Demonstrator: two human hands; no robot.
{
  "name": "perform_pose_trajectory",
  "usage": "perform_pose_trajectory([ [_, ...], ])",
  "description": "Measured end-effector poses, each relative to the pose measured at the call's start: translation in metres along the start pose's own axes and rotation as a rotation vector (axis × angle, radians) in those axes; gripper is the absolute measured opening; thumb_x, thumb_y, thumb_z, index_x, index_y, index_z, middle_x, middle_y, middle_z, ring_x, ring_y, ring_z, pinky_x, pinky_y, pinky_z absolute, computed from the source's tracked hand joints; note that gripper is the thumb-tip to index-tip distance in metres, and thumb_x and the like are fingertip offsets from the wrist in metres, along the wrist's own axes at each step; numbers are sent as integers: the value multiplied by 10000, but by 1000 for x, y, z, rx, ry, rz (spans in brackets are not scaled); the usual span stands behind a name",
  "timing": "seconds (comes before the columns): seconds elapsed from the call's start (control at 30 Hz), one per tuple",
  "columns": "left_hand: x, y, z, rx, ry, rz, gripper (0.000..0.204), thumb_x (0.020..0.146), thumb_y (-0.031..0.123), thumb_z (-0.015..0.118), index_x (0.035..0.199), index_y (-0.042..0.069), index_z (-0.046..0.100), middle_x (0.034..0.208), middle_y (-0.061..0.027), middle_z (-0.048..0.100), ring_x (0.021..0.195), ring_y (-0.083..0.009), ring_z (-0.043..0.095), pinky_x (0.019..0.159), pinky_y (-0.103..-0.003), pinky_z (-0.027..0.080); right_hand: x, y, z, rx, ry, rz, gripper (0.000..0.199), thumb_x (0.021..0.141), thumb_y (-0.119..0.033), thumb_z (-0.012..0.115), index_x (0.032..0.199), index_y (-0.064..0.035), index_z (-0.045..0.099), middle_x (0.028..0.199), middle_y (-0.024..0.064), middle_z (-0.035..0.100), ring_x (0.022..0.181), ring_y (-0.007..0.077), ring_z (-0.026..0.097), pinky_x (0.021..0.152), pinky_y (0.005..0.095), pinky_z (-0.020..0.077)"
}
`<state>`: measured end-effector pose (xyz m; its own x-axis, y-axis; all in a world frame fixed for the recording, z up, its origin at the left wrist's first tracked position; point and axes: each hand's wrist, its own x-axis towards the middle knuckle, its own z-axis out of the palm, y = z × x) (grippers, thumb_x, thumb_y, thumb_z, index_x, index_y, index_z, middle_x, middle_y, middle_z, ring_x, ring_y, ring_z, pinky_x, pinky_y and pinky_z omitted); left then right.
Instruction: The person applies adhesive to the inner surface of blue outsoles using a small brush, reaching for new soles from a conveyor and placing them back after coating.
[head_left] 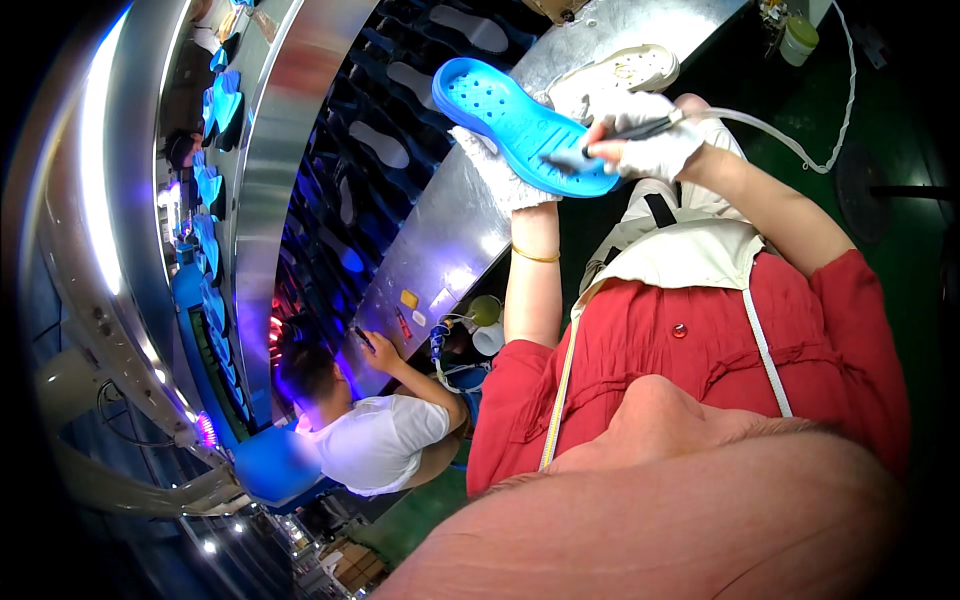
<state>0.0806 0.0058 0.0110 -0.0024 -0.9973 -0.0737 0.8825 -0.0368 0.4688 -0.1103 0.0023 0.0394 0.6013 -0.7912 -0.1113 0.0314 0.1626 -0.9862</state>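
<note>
A head [680, 510] fronts the blue sole [518, 128] slanting lengthwise, holed end [478, 98] upper-left.

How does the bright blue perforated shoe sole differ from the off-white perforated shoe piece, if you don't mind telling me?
The bright blue perforated shoe sole is vividly coloured; the off-white perforated shoe piece is pale. The blue sole is held in the white-gloved left hand, while the off-white piece lies on the shiny metal table. The blue sole shows most of its footbed; the off-white piece is partly hidden by the right hand. Both have small holes.
</note>
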Motion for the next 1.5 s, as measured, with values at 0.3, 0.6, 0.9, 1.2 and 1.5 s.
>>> perform_pose_trajectory([
  [0.3,-12,-22,-2,280,42,177,615,935,532,269,1365,94,319,1299,-98,455,1138,-264,479,998,-422,378,9,17,9,135,51,-429,54,835,-72,621,878,-54,593,772,31,584,676,89,567,608,217,461],
  [0.6,-17,-21,27,760,-103,349,778,827,687,362,1334,97,396,1257,-130,508,1117,-298,506,940,-445,428,3,30,15,176,36,-234,81,812,-22,628,870,-8,573,902,69,611,712,109,594,627,246,499],
  [0.9,-9,14,-9,-23,-72,152,639,885,560,412,1324,96,414,1293,-96,491,1133,-273,495,995,-437,376,11,-2,13,150,-48,-214,82,775,-24,665,845,-30,623,890,56,647,763,113,589,690,272,495],
  [1.2,-8,29,13,3,-69,28,647,867,586,418,1278,89,467,1215,-114,555,1049,-311,566,920,-456,452,21,5,11,34,-134,-430,93,776,-21,658,861,-19,620,814,36,613,711,121,590,671,247,495],
  [1.5,-9,48,14,-15,-176,-26,674,856,558,451,1296,48,444,1227,-183,533,1081,-343,545,962,-487,416,-4,-7,21,190,-198,-17,124,767,-9,664,859,-16,581,792,62,630,666,115,599,604,242,499],
])
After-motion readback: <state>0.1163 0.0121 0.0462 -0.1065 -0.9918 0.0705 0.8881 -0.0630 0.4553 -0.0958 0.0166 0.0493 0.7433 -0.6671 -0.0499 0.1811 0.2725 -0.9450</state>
